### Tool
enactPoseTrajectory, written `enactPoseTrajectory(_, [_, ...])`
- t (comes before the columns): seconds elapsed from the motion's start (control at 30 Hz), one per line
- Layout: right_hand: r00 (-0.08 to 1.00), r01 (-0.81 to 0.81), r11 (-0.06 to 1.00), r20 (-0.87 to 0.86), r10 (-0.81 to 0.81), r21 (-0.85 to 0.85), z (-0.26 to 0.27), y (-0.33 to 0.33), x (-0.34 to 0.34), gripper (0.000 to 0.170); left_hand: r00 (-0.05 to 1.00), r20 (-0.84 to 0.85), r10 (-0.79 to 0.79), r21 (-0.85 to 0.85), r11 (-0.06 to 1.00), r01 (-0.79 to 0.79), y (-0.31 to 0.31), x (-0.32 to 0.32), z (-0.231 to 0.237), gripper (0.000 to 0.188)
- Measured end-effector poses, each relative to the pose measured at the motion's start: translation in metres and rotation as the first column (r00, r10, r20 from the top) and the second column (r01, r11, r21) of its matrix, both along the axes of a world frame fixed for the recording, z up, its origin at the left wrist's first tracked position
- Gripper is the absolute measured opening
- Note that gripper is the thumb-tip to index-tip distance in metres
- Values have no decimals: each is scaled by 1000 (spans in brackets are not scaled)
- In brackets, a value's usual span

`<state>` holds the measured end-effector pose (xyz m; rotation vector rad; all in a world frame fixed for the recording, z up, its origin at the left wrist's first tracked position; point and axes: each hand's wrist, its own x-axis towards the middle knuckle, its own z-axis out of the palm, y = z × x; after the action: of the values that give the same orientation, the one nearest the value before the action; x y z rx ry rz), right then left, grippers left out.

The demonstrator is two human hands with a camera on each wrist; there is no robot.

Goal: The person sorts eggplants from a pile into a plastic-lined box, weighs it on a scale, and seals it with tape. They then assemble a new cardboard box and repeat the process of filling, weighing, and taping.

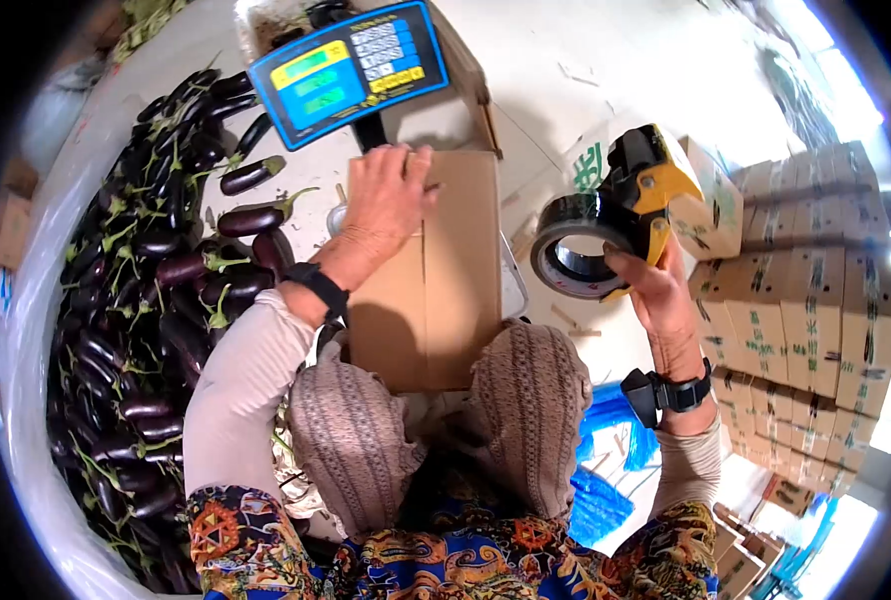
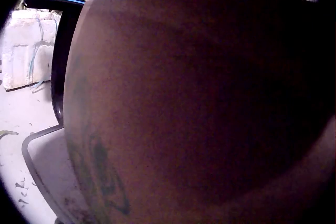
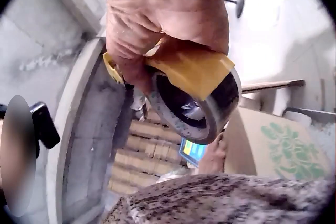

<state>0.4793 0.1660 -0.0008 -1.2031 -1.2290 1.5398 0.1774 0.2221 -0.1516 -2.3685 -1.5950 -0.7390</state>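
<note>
A closed cardboard box (image 1: 461, 290) stands between the person's knees, its top flaps meeting along a centre seam. The left hand (image 1: 386, 200) rests on the far end of the box top, fingers spread over the flaps. In the left wrist view the box's dark side (image 2: 184, 103) fills most of the frame. Off to the right of the box, the right hand (image 1: 658, 295) grips a yellow-and-black tape dispenser (image 1: 666, 185) carrying a wide roll of tape (image 1: 566, 225). The right wrist view has this tape roll (image 3: 227, 100) below the hand, apart from the box (image 3: 252, 134).
A scale display (image 1: 351, 70) with lit green digits stands beyond the box. Many eggplants (image 1: 156, 270) lie heaped on the left, edged by clear plastic sheeting (image 1: 26, 450). Stacked cartons (image 1: 796, 300) rise at the right. Blue plastic (image 1: 601, 500) lies on the floor by the right knee.
</note>
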Motion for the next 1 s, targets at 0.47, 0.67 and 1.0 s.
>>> enactPoseTrajectory(0.47, [721,-584,799,543,430,142,-22,36,-104,69,906,398,-144,90,989,118,3,-14,-8,46])
enactPoseTrajectory(0.67, [675,-574,813,620,401,99,-17,33,-105,66,72,989,129,-146,801,580,-36,-61,26,45])
enactPoseTrajectory(1.0, [600,-640,744,730,327,193,-11,29,-117,66,363,908,208,-379,779,500,-82,-60,81,16])
